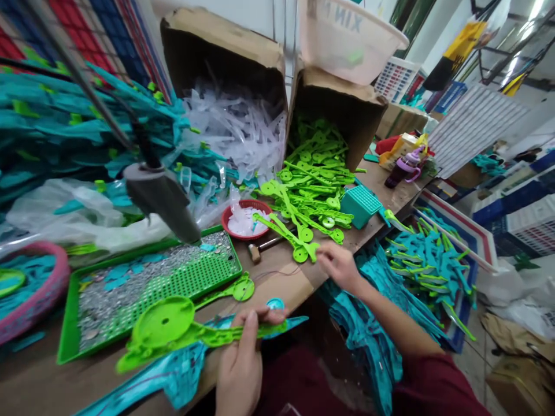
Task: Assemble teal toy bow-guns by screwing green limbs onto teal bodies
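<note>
My left hand [243,361] is closed round the handle of a lime green plastic paddle part [167,326] that lies over a teal part [173,375] at the table's near edge. My right hand [339,264] reaches out to the heap of green parts [312,185] and pinches the end of one of them [303,248]. A small teal disc [276,303] lies on the table just above my left fingers.
A green tray [65,341] of small metal pieces sits at the left, a hanging tool [160,199] above it. A red bowl [228,216], a hammer [260,248], a teal box [359,205], tipped cartons [225,52] and a crate of assembled parts [429,266] surround the work spot.
</note>
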A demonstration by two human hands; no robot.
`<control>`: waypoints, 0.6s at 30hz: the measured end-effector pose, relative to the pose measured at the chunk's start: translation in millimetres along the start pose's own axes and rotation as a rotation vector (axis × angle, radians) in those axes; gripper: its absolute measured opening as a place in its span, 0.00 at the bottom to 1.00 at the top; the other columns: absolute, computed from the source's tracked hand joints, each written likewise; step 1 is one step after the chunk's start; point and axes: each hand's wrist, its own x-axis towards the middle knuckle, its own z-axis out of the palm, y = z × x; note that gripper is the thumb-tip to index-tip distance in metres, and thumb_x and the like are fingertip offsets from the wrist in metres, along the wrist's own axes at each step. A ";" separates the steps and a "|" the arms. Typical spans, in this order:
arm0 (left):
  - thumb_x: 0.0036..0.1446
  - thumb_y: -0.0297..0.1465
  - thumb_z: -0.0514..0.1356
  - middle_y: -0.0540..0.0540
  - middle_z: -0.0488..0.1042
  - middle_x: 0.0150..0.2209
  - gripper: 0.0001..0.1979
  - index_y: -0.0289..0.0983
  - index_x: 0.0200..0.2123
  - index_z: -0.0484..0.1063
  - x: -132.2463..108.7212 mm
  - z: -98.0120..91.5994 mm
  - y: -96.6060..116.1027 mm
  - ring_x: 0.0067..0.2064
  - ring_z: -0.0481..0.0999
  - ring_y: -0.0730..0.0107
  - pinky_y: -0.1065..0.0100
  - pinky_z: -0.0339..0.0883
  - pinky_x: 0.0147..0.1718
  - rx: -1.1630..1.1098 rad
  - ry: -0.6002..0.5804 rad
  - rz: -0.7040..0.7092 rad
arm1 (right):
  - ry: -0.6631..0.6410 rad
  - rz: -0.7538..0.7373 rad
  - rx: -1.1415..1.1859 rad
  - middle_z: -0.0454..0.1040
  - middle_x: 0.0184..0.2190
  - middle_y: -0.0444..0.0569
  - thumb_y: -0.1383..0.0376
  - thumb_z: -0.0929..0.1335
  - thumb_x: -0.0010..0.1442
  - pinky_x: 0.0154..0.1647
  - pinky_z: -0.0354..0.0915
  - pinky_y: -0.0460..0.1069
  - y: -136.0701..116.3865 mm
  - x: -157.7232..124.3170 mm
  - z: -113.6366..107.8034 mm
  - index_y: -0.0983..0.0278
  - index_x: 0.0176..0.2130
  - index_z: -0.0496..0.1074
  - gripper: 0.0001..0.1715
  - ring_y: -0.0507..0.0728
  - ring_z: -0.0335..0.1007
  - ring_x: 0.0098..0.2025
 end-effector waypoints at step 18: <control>0.57 0.54 0.62 0.57 0.60 0.14 0.23 0.39 0.31 0.73 11.8 -55.7 71.2 0.13 0.55 0.79 0.77 0.48 0.11 0.328 -0.727 -0.779 | -0.481 -0.533 0.358 0.74 0.53 0.53 0.51 0.69 0.64 0.51 0.72 0.54 -44.2 104.3 -71.3 0.58 0.61 0.66 0.30 0.59 0.74 0.50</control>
